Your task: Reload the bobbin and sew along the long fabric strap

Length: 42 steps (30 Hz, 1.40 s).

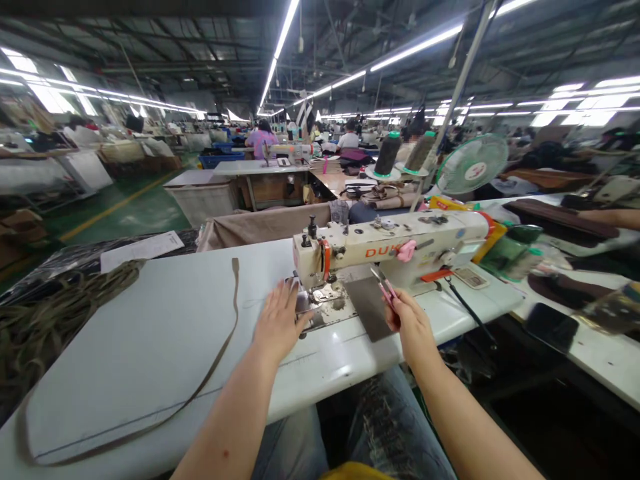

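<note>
Right hand (pixel 411 321) is gripping pink-handled scissors (pixel 387 291), left hand (pixel 279 315) open, palm-down by the needle area. Sewing machine (pixel 350 249) blocks the space just beyond, brown fabric piece (pixel 367 303) between hands, loose strap (pixel 226 343) snaking leftward, thread cones (pixel 387 157) behind.

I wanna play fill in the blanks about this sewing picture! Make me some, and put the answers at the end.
1. The right hand holds scissors with ____ handles.
2. The big letters on the sewing machine are coloured ____.
3. The left hand is turned palm ____, near the machine's needle end.
4. In the picture, the long thin strap lies on the white table to the ____ of the sewing machine.

Missing words: pink; orange; down; left.
</note>
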Motion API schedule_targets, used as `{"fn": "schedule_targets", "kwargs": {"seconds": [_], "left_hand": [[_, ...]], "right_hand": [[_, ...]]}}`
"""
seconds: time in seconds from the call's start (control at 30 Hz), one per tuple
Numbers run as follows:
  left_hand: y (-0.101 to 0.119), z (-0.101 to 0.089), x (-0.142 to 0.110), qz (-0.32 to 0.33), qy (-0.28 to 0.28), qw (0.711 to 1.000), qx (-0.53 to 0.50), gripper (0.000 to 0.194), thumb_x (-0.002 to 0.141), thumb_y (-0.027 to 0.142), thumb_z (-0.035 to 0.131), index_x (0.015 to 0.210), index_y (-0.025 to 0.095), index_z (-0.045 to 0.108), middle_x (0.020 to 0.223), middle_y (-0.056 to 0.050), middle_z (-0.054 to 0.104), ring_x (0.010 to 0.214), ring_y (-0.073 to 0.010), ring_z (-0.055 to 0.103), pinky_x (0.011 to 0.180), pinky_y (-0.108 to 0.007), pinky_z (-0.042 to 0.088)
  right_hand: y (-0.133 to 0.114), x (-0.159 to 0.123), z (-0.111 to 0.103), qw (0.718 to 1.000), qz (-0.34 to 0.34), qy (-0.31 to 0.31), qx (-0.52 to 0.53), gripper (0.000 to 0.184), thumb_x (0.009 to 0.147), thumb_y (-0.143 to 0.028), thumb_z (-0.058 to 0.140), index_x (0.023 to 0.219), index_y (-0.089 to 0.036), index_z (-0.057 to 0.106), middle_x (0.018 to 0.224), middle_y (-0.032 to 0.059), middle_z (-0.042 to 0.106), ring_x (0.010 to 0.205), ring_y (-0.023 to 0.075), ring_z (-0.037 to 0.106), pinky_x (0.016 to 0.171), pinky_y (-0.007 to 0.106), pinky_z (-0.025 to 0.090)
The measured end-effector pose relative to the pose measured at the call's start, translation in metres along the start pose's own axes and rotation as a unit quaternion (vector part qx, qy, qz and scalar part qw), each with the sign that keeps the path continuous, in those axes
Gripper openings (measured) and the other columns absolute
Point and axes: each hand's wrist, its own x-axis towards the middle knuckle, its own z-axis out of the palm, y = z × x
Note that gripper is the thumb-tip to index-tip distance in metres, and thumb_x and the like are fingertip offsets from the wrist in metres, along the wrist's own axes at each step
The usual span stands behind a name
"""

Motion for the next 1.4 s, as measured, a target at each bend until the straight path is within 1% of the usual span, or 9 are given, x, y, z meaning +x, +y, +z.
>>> {"fn": "schedule_targets", "kwargs": {"seconds": [0.17,0.4,0.5,0.67,0.83,1.0,1.2,1.3,1.4], "left_hand": [[0.002,0.008,-0.001,-0.007,-0.074,0.997,0.011,0.076,0.105,0.061,0.038,0.161,0.01,0.037,0.169,-0.016,0.033,0.158,-0.033,0.029,0.129,-0.052,0.025],[-0.004,-0.017,-0.005,-0.098,0.02,0.994,0.043,0.056,0.101,0.033,0.053,0.149,0.005,0.05,0.159,-0.023,0.047,0.152,-0.0363,0.037,0.127,-0.049,0.029],[-0.007,-0.042,-0.023,-0.13,0.06,0.988,0.055,0.037,0.096,0.02,0.056,0.132,0.012,0.062,0.146,-0.018,0.057,0.141,-0.0343,0.047,0.122,-0.048,0.037],[-0.021,-0.075,-0.064,-0.215,0.037,0.968,0.128,0.017,0.102,0.026,0.054,0.105,0.016,0.067,0.119,-0.016,0.064,0.113,-0.0325,0.058,0.1,-0.046,0.049],[-0.035,-0.087,-0.089,-0.271,-0.055,0.95,0.144,0.014,0.101,0.023,0.055,0.108,0.014,0.063,0.109,-0.015,0.066,0.104,-0.0307,0.063,0.089,-0.04,0.05],[-0.029,-0.093,-0.094,-0.304,-0.037,0.951,-0.047,0.009,0.101,0.021,0.052,0.097,0.02,0.061,0.095,-0.007,0.071,0.09,-0.0237,0.068,0.08,-0.033,0.048],[0.002,-0.102,-0.093,-0.273,0.004,0.86,-0.431,0.032,0.092,0.052,0.057,0.095,0.02,0.063,0.073,-0.002,0.068,0.07,-0.0202,0.064,0.071,-0.032,0.049],[0.017,-0.102,-0.095,-0.267,-0.005,0.802,-0.534,0.042,0.085,0.061,0.062,0.089,0.019,0.063,0.075,-0.004,0.069,0.07,-0.0196,0.064,0.069,-0.031,0.05],[0.031,-0.101,-0.101,-0.258,-0.022,0.781,-0.569,0.039,0.086,0.057,0.064,0.095,0.019,0.062,0.081,-0.006,0.071,0.074,-0.02,0.066,0.074,-0.032,0.052]], "right_hand": [[-0.011,0.029,0.008,0.999,0.021,0.029,0.037,0.053,0.078,-0.066,0.074,0.104,-0.021,0.062,0.088,0.0033,0.072,0.056,0.0125,0.063,0.045,0.02,0.032],[-0.01,0.045,0.009,0.993,0.1,-0.008,0.057,0.049,0.081,-0.065,0.069,0.099,-0.021,0.059,0.086,0.0108,0.076,0.065,0.0209,0.073,0.047,0.021,0.037],[0.005,0.03,0.004,0.992,0.121,-0.028,-0.006,0.05,0.077,-0.065,0.076,0.092,-0.021,0.06,0.078,0.0079,0.074,0.059,0.019,0.068,0.045,0.022,0.037],[0.034,0.002,-0.001,0.985,0.11,-0.095,-0.088,0.059,0.076,-0.076,0.075,0.065,-0.023,0.05,0.042,-0.0063,0.044,0.038,0.0096,0.037,0.042,0.024,0.028],[0.04,-0.007,0.022,0.969,0.064,-0.179,-0.155,0.051,0.084,-0.071,0.064,0.068,-0.023,0.057,0.046,-0.0036,0.052,0.044,0.0136,0.047,0.05,0.027,0.04],[0.036,-0.025,0.068,0.936,-0.076,-0.29,-0.187,0.021,0.091,-0.037,0.06,0.099,-0.021,0.073,0.081,0.0027,0.069,0.069,0.0177,0.065,0.067,0.03,0.055],[0.026,-0.039,0.124,0.861,-0.283,-0.368,-0.207,0.065,0.089,-0.008,0.057,0.15,-0.03,0.054,0.152,0.0112,0.051,0.133,0.0251,0.057,0.111,0.043,0.052],[0.033,-0.03,0.145,0.843,-0.329,-0.365,-0.218,0.057,0.093,-0.007,0.055,0.147,-0.027,0.057,0.149,0.0132,0.053,0.134,0.0261,0.057,0.114,0.045,0.05],[0.047,-0.018,0.157,0.85,-0.346,-0.328,-0.227,0.042,0.098,-0.007,0.047,0.131,-0.021,0.067,0.129,0.0144,0.064,0.118,0.0245,0.065,0.103,0.042,0.057]]}}
